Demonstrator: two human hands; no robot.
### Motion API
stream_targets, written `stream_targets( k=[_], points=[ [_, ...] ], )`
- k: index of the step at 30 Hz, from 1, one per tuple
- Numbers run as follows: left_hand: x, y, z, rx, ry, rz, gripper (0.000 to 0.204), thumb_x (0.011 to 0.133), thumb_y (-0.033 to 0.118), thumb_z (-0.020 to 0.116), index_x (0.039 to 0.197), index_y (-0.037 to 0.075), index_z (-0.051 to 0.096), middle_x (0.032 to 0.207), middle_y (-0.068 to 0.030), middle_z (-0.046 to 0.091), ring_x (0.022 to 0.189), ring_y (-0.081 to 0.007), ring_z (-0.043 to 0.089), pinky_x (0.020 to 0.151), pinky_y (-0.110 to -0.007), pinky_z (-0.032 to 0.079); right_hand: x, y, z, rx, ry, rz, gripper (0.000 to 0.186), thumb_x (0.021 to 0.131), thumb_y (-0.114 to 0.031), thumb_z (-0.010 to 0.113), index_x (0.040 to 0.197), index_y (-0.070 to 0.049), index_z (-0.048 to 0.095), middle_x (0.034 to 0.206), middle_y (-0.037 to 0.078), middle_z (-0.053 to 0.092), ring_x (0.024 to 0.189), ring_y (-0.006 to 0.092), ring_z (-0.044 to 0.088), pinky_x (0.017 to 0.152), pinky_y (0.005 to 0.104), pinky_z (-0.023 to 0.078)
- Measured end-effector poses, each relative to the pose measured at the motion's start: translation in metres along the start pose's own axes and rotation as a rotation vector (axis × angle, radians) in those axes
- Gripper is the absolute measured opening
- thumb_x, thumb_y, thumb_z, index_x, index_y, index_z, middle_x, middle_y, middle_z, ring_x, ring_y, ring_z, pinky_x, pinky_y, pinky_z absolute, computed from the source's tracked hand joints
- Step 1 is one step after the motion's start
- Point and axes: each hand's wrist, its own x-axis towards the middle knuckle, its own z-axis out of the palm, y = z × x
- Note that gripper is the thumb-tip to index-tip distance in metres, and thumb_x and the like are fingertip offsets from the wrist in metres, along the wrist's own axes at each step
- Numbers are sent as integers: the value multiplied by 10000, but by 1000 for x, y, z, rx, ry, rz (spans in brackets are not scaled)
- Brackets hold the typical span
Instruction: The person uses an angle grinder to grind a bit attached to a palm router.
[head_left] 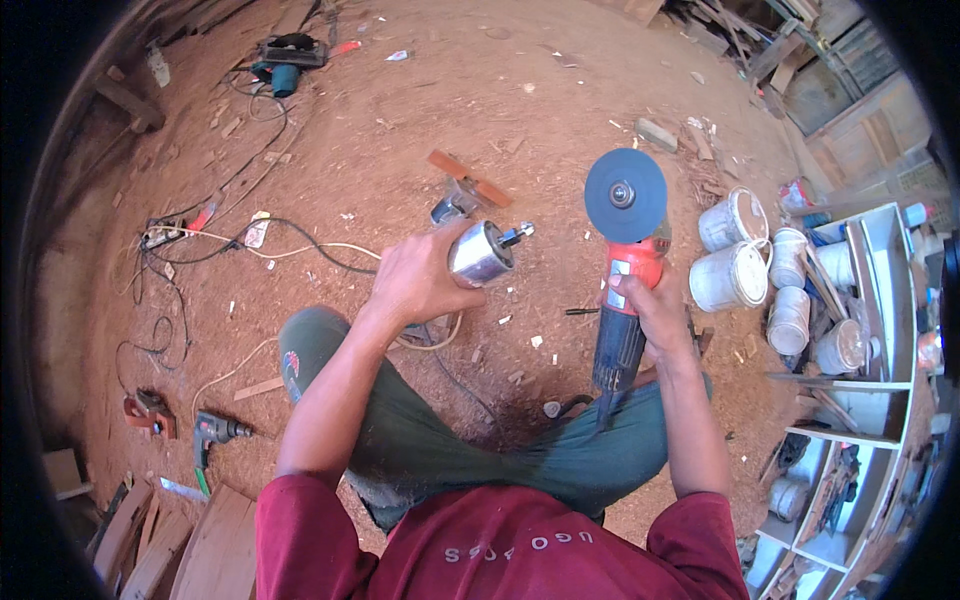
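My left hand point(418, 280) grips a shiny silver power tool point(484, 251) whose collet points right toward the grinder. My right hand point(655, 310) holds an angle grinder point(625, 300) by its red and dark blue body, upright, its round grey-blue disc point(625, 195) facing the camera. The two tools are a short gap apart over the sawdust floor. I am seated cross-legged in green trousers and a dark red shirt.
Several white paint buckets point(735, 250) stand to the right beside a white shelf unit point(880, 330). Cables point(300, 245) run across the dirt floor to the left. A drill point(215, 430) and wooden boards point(170, 540) lie lower left; another blue tool point(285, 60) lies far top left.
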Motion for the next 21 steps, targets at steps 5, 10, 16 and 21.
stream_targets(
  k=[5,10,16,21],
  points=[
    [-6,0,-8,-71,109,62,781,595,328,852,1316,133,626,1060,-182,747,1000,-383,715,864,-485,551,10,-7,-7,-148,54,-138,360,802,-64,771,1116,-16,602,915,34,658,757,108,633,684,300,542],
    [-3,-7,-11,-106,182,35,754,579,309,858,1280,129,647,1026,-160,748,984,-386,718,842,-491,549,18,-20,6,-177,30,-22,382,795,-83,787,1128,-13,613,909,23,662,789,109,637,709,301,540],
    [2,-12,-3,-60,144,13,739,597,294,849,1288,139,638,1034,-165,748,979,-386,718,840,-494,550,26,-17,6,-159,-30,-58,438,788,-99,791,1168,-5,595,973,51,659,842,135,667,757,328,576],
    [7,-9,3,13,67,-30,724,620,288,829,1302,147,629,1022,-179,748,961,-390,721,832,-496,553,16,4,10,-289,-52,-114,468,783,-105,805,1198,-8,612,1049,44,671,938,111,622,867,316,528]
  ],
)
